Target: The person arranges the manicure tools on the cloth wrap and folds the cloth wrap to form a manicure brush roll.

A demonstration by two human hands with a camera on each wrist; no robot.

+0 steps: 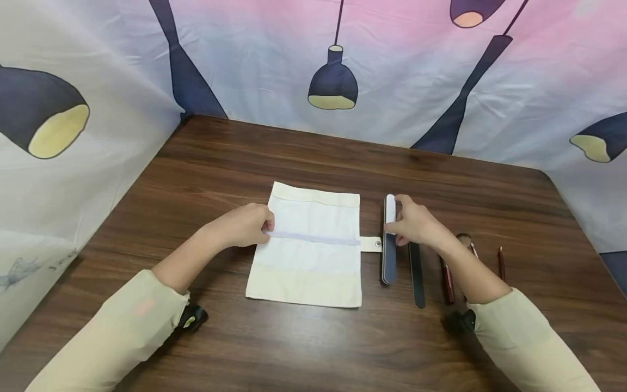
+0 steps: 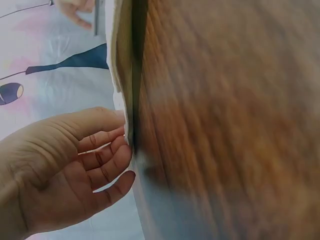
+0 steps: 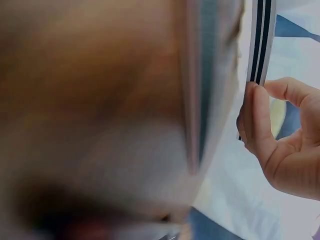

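Note:
A cream and white cloth pouch (image 1: 308, 272) lies unfolded on the table, its snap strap (image 1: 370, 244) pointing right. The left hand (image 1: 249, 224) pinches the pouch's left edge near the middle band; in the left wrist view the thumb and fingers of the left hand (image 2: 82, 165) meet at the cloth edge (image 2: 120, 65). Just past the strap, the right hand (image 1: 413, 220) holds a small stack of nail files (image 1: 389, 256), one white-topped and others grey. The right wrist view shows the right hand (image 3: 287, 135) pinching the layered files (image 3: 261, 45) between thumb and fingers.
Right of the stack lies a separate dark file (image 1: 417, 277). Beyond it are a dark red tool (image 1: 448, 283), a round-headed item (image 1: 464, 238) partly behind the forearm, and a thin reddish pencil-like stick (image 1: 501, 264). Patterned fabric (image 1: 274, 65) hangs behind the wooden table (image 1: 220, 348).

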